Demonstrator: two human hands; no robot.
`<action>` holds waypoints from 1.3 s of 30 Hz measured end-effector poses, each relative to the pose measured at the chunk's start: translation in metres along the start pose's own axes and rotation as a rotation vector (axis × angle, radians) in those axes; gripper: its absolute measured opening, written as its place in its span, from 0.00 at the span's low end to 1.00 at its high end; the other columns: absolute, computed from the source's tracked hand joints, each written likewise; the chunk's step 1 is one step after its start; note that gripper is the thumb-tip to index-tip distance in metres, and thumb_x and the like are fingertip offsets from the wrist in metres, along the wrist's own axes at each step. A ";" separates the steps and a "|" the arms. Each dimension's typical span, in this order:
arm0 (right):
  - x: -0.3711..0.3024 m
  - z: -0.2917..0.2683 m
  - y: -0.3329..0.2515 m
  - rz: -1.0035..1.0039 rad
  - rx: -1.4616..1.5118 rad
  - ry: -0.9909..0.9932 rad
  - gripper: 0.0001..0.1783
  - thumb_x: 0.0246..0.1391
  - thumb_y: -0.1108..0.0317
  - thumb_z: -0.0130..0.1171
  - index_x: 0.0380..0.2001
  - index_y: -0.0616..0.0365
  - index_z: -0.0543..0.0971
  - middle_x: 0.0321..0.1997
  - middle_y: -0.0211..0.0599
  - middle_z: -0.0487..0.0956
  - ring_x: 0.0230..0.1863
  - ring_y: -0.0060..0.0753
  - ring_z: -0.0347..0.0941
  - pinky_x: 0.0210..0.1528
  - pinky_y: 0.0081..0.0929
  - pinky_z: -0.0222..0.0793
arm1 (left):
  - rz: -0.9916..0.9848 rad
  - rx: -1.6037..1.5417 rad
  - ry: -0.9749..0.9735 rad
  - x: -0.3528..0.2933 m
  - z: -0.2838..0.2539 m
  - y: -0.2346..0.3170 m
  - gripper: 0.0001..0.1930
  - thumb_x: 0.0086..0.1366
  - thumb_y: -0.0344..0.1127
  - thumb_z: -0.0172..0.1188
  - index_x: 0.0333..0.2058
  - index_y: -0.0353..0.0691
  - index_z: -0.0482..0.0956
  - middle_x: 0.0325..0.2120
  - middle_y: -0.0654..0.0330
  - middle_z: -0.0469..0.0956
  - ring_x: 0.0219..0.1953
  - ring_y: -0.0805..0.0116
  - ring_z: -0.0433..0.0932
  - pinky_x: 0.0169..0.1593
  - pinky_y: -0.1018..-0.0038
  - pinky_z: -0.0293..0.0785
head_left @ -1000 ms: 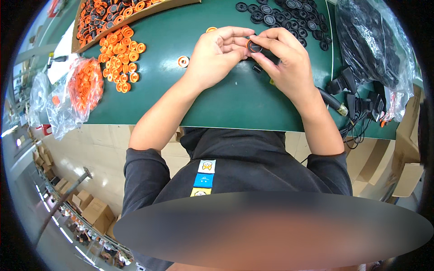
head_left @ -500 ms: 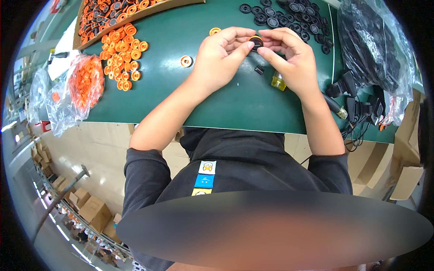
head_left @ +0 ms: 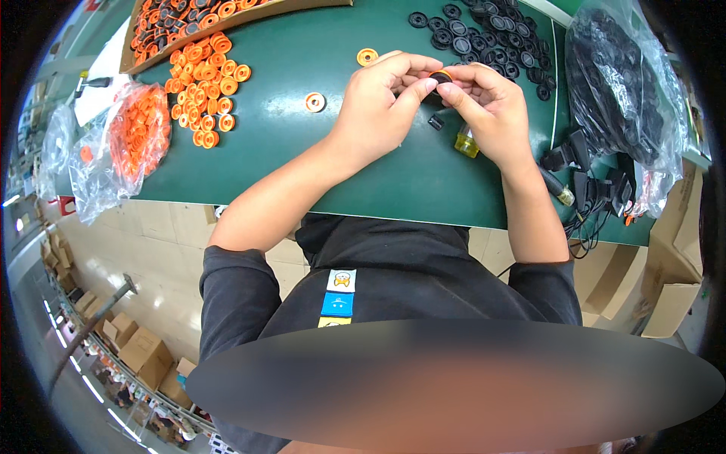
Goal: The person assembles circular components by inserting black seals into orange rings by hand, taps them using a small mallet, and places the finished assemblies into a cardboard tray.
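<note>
Between my two hands is a small round black-and-orange plastic part [head_left: 440, 77], its black face toward me and an orange rim along its far edge. The thumb and fingers of my left hand [head_left: 382, 102] pinch it from the left. From the right, my right hand [head_left: 490, 106] grips the same part, fingers curled. Below the hands a small black block [head_left: 435, 122] lies on the green table [head_left: 280, 163]. Next to my right wrist is a yellow translucent object [head_left: 466, 142], partly covered by the hand. Two loose orange rings [head_left: 314, 102] lie left of my left hand.
Orange round parts [head_left: 206, 87] are heaped at the left, beside a clear bag of orange pieces [head_left: 141, 129]. A cardboard tray [head_left: 249, 20] holds mixed orange and black parts. Black discs [head_left: 495, 38] lie at far right, near a bag of black parts [head_left: 616, 83] and dark cabled tools [head_left: 586, 170].
The whole view has shifted slightly. Both hands still hold the round part, whose black face now appears tipped and more covered by my fingers.
</note>
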State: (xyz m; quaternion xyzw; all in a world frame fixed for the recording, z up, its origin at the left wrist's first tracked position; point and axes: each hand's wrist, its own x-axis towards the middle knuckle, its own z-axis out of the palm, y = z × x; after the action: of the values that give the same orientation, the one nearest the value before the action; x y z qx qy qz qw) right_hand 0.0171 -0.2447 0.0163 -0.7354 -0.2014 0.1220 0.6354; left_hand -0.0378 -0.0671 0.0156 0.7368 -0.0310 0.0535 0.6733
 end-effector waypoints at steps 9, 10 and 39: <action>0.000 -0.003 -0.005 0.075 0.087 -0.047 0.10 0.56 0.71 0.67 0.40 0.65 0.82 0.34 0.32 0.83 0.34 0.17 0.77 0.40 0.17 0.74 | -0.144 -0.286 -0.016 0.003 0.004 -0.004 0.11 0.69 0.24 0.56 0.48 0.27 0.77 0.43 0.53 0.82 0.46 0.69 0.81 0.54 0.73 0.77; 0.000 -0.003 -0.006 0.086 0.109 -0.054 0.10 0.57 0.71 0.67 0.40 0.65 0.82 0.34 0.32 0.83 0.34 0.17 0.77 0.40 0.16 0.74 | -0.142 -0.286 -0.017 0.003 0.005 -0.004 0.11 0.69 0.24 0.56 0.48 0.27 0.77 0.43 0.53 0.82 0.46 0.69 0.81 0.54 0.73 0.77; -0.012 -0.063 -0.033 -0.067 -0.772 -0.056 0.07 0.54 0.71 0.64 0.32 0.64 0.79 0.29 0.41 0.76 0.31 0.35 0.74 0.36 0.28 0.70 | 0.173 0.711 -0.315 0.008 -0.027 -0.011 0.08 0.62 0.33 0.58 0.38 0.39 0.81 0.34 0.53 0.76 0.40 0.52 0.78 0.44 0.60 0.75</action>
State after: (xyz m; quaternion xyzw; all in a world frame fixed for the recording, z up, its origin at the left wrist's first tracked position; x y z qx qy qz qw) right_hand 0.0293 -0.3026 0.0578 -0.9098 -0.2737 0.0360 0.3098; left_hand -0.0294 -0.0390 0.0083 0.9177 -0.1754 0.0037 0.3565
